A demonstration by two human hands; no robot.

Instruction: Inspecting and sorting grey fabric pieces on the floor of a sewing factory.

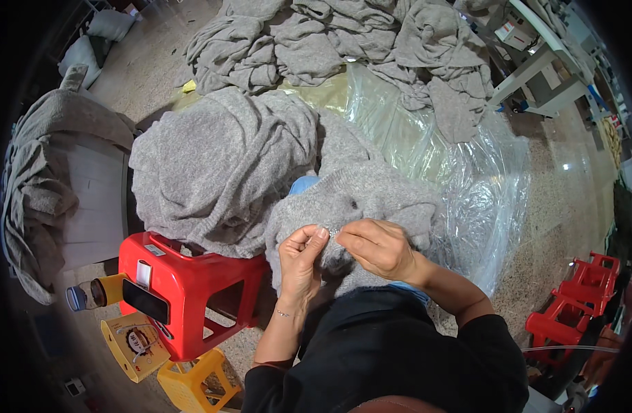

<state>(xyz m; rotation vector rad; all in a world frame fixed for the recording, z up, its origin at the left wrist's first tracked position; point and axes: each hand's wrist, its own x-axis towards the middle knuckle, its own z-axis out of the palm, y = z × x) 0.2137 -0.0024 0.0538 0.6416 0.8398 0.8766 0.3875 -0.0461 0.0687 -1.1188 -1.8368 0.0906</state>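
Observation:
Across my lap lies a fuzzy grey knitted garment (371, 196), spread in loose folds. My left hand (301, 265) is closed, its thumb and forefinger pinching a small pale bit of the knit (333, 233). Close beside it, almost fingertip to fingertip, my right hand (381, 249) is closed in a pinch at the same spot. Whether the right fingertips hold only the knit or also something fine, such as a needle or yarn, is too small to tell.
A large heap of grey knitwear (219, 165) rests beside a red plastic stool (212, 289) carrying a black phone (146, 301). More knitwear (329, 41) lies beyond on clear plastic sheeting (460, 186). Low are a yellow stool (192, 382) and a yellow bag (133, 347). Red stools (570, 310) stand right.

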